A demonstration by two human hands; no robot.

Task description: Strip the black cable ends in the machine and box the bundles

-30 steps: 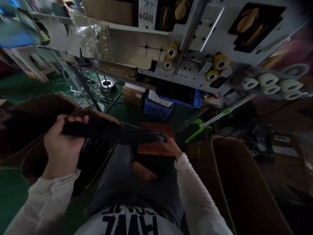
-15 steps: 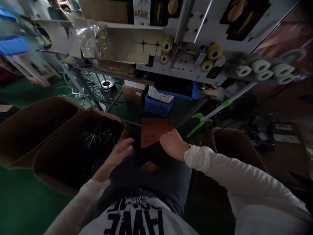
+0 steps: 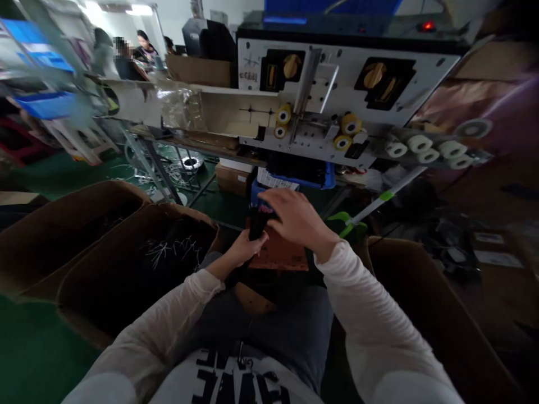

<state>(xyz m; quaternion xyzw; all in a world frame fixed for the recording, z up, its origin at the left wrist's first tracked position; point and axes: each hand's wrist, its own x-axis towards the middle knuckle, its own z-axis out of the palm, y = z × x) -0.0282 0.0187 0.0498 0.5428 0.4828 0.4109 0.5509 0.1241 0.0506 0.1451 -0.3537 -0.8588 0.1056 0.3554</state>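
Note:
A dark bundle (image 3: 257, 223) with pinkish bits at its top stands tilted in my left hand (image 3: 244, 248), whose fingers are wrapped round its lower part. What it is made of is too dark to make out. Beside its upper end is my right hand (image 3: 297, 216), fingers extended and slightly curved, thumb apart; whether it touches the bundle I cannot tell. Below both hands lies a reddish-brown board (image 3: 282, 255), partly covered by them. Nearer my lap a smaller wooden corner (image 3: 252, 300) shows.
Cardboard boxes with dark contents stand at left (image 3: 69, 303) and right (image 3: 396, 242); white strands lie in one left box. Ahead is a machine panel (image 3: 328, 59) with yellow rollers (image 3: 283, 115). A green-footed pole (image 3: 362, 210) slants at right. People (image 3: 145, 50) are in the far left background.
My left hand has moved up and right and now grips the dark bundle. My right hand has risen and opened from a closed shape. The view has tilted upward.

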